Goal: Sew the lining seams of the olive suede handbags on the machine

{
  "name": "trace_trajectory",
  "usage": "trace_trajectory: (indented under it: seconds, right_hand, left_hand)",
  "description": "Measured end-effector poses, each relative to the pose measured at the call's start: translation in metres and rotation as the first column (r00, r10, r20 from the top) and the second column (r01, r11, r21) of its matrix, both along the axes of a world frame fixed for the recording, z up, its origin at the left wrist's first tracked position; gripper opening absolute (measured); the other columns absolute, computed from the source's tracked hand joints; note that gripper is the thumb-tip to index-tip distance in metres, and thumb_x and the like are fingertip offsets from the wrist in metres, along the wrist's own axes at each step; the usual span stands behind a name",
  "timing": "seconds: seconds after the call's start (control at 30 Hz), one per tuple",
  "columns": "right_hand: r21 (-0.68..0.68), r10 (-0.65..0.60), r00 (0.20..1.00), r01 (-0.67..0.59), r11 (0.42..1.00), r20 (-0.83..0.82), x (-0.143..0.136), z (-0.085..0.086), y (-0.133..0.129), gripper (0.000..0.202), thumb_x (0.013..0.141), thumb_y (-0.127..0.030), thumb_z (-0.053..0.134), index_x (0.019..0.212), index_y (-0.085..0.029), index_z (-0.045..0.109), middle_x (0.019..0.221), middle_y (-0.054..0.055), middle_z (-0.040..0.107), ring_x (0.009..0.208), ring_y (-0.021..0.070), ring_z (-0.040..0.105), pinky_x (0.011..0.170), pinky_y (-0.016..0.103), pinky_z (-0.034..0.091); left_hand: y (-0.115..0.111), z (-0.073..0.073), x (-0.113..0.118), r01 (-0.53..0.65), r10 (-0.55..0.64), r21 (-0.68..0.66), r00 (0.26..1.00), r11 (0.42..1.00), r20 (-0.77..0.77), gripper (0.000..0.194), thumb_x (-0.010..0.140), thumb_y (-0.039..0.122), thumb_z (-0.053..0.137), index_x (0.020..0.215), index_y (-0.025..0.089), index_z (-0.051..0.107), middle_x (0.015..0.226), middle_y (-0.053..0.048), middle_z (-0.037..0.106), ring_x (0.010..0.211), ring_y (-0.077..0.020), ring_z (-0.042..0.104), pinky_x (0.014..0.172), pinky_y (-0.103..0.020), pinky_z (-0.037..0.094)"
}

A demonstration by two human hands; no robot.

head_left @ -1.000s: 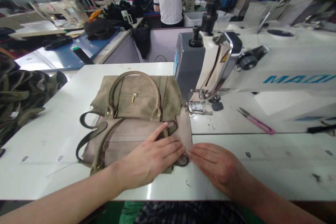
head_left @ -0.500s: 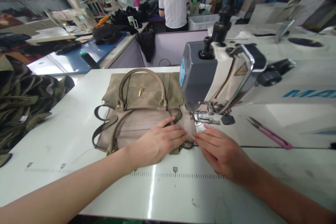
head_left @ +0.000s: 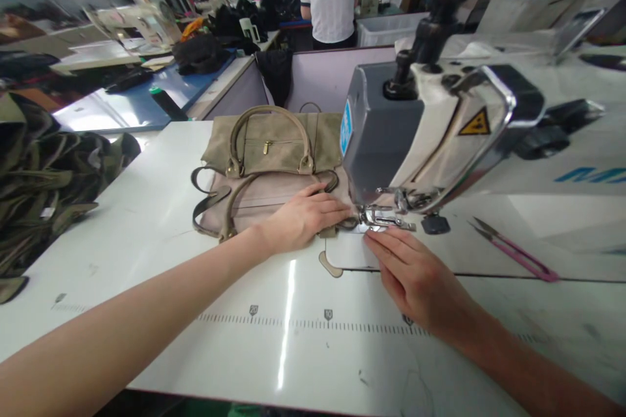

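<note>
Olive bag (head_left: 276, 159) on desk (head_left: 220, 355); left hand (head_left: 306, 218) atop, fingers extended; right hand (head_left: 411, 270) unclenched, near sewing machine (head_left: 386, 137).

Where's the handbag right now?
In the head view, the handbag lies on the white table, mostly left of the sewing machine, its near right part under the left hand.

Two bare hands (head_left: 306, 218), bare wrists (head_left: 261, 241), bare forearms (head_left: 147, 322)

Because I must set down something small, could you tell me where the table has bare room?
Free: table front, between ruler and near edge, with a few specks; also left, between green pile and bag. Crowded: around the presser foot, where bag, machine, left hand and right hand are close together.
</note>
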State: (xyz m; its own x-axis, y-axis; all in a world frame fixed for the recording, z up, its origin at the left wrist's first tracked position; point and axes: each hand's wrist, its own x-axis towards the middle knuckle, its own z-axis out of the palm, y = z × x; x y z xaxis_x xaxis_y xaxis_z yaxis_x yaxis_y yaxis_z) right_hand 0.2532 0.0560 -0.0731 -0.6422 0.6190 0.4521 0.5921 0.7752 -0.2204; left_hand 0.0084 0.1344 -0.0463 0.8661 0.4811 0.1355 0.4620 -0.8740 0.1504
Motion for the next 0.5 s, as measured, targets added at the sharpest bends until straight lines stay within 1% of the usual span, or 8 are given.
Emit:
trace_trajectory:
  seconds: [0.13, 0.17, 0.2, 0.27, 0.33, 0.37, 0.43, 0.5]
  right_hand:
    - [0.008, -0.021, 1.000, 0.021, 1.000, -0.007, 0.001, -0.004, -0.003, 0.037, 0.093, -0.007, 0.042, 0.127, -0.003, 0.056, 0.123, 0.018, 0.061, 0.116, 0.0294, 0.054, 0.101, 0.051, 0.049]
    - [0.008, -0.026, 1.000, 0.026, 1.000, -0.007, 0.001, -0.005, -0.003, 0.037, 0.094, -0.008, 0.041, 0.127, -0.003, 0.056, 0.123, 0.018, 0.061, 0.116, 0.0292, 0.054, 0.100, 0.051, 0.049]
    - [0.009, -0.028, 1.000, 0.028, 1.000, -0.006, 0.002, -0.007, -0.002, 0.037, 0.094, -0.008, 0.041, 0.128, -0.004, 0.055, 0.123, 0.018, 0.060, 0.116, 0.0291, 0.054, 0.100, 0.051, 0.049]
    - [0.023, -0.029, 1.000, 0.029, 0.999, -0.006, 0.005, -0.009, 0.000, 0.037, 0.095, -0.010, 0.040, 0.128, -0.005, 0.055, 0.124, 0.017, 0.061, 0.116, 0.0289, 0.054, 0.099, 0.051, 0.050]
    - [0.048, -0.036, 0.999, 0.036, 0.998, -0.002, 0.008, -0.013, 0.002, 0.037, 0.094, -0.012, 0.040, 0.127, -0.008, 0.056, 0.123, 0.015, 0.061, 0.115, 0.0286, 0.056, 0.098, 0.050, 0.051]
    - [0.066, -0.042, 0.999, 0.042, 0.997, 0.000, 0.009, -0.016, 0.002, 0.037, 0.094, -0.012, 0.040, 0.128, -0.010, 0.056, 0.123, 0.014, 0.062, 0.114, 0.0285, 0.057, 0.097, 0.049, 0.052]
    - [0.123, -0.044, 0.999, 0.044, 0.991, -0.003, 0.007, -0.023, -0.002, 0.040, 0.092, -0.015, 0.042, 0.130, -0.014, 0.055, 0.123, 0.012, 0.063, 0.113, 0.0285, 0.059, 0.094, 0.047, 0.055]
    - [0.212, -0.015, 0.999, 0.022, 0.977, -0.031, -0.001, -0.030, -0.013, 0.049, 0.090, -0.022, 0.044, 0.140, -0.022, 0.048, 0.127, 0.008, 0.062, 0.115, 0.0288, 0.059, 0.085, 0.044, 0.059]
  left_hand:
    - [-0.009, -0.002, 0.001, -0.066, 0.066, 0.045, 0.998, 0.997, 0.014, 0.045, 0.092, 0.008, 0.035, 0.135, 0.014, 0.048, 0.135, -0.008, 0.056, 0.130, -0.0181, 0.045, 0.120, -0.045, 0.012]
    - [-0.013, -0.003, 0.002, -0.132, 0.131, 0.080, 0.991, 0.988, 0.022, 0.047, 0.092, 0.008, 0.035, 0.138, 0.015, 0.045, 0.140, -0.009, 0.052, 0.134, -0.0190, 0.041, 0.120, -0.048, 0.006]
    - [-0.018, -0.004, 0.003, -0.242, 0.239, 0.118, 0.970, 0.963, 0.039, 0.051, 0.090, 0.008, 0.038, 0.141, 0.015, 0.040, 0.145, -0.011, 0.046, 0.139, -0.0221, 0.035, 0.119, -0.054, 0.002]
    - [-0.025, -0.007, 0.005, -0.503, 0.499, 0.137, 0.864, 0.853, 0.064, 0.067, 0.084, 0.011, 0.047, 0.148, 0.014, 0.028, 0.155, -0.018, 0.027, 0.144, -0.0334, 0.021, 0.112, -0.069, 0.003]
    - [-0.031, -0.008, 0.001, -0.658, 0.659, 0.087, 0.752, 0.748, 0.025, 0.079, 0.079, 0.014, 0.051, 0.151, 0.016, 0.020, 0.158, -0.021, 0.012, 0.143, -0.0426, 0.016, 0.103, -0.077, 0.013]
    - [-0.036, -0.007, -0.004, -0.678, 0.679, 0.057, 0.734, 0.733, -0.017, 0.081, 0.078, 0.015, 0.051, 0.152, 0.018, 0.018, 0.159, -0.020, 0.009, 0.143, -0.0443, 0.016, 0.100, -0.078, 0.017]
    - [-0.052, -0.004, -0.022, -0.665, 0.663, 0.012, 0.742, 0.746, -0.097, 0.079, 0.079, 0.015, 0.048, 0.152, 0.023, 0.018, 0.159, -0.016, 0.014, 0.143, -0.0431, 0.016, 0.100, -0.078, 0.019]
    - [-0.079, -0.001, -0.048, -0.664, 0.655, -0.021, 0.742, 0.747, -0.145, 0.081, 0.077, 0.013, 0.047, 0.152, 0.026, 0.018, 0.158, -0.012, 0.020, 0.145, -0.0405, 0.013, 0.101, -0.077, 0.019]
